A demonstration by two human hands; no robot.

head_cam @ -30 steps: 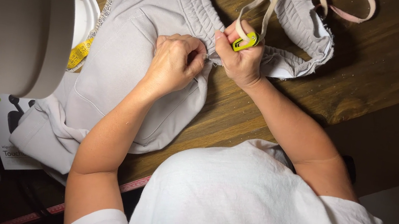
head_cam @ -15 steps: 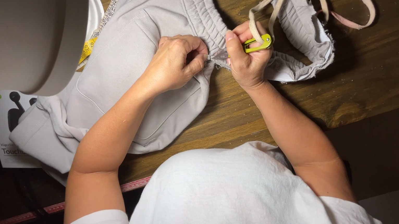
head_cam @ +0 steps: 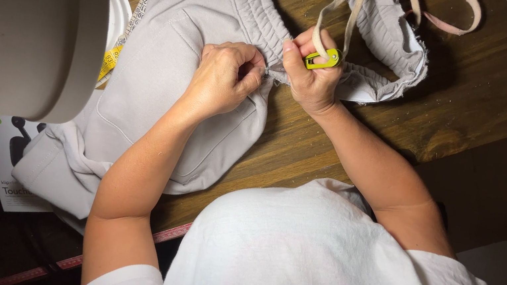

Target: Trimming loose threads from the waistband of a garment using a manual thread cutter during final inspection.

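— From my seat, the big grey lamp-like hood [head_cam: 20, 20] blocks the upper left. I see only a sliver of the white round plate [head_cam: 119, 12] and part of the yellow measuring tape [head_cam: 110, 61] past it.

— Can you read the small yellow-green tool [head_cam: 323, 59]?

— Barely; the right hand [head_cam: 310, 77] wraps most of it, so I can't tell its shape. The left hand [head_cam: 226, 78] curls its fingers [head_cam: 251, 76] over the seam of the pale grey ribbed fabric garment [head_cam: 164, 69], hiding that spot.

— And the top?

— The garment and the beige strap loop [head_cam: 449, 21] run off the edge.
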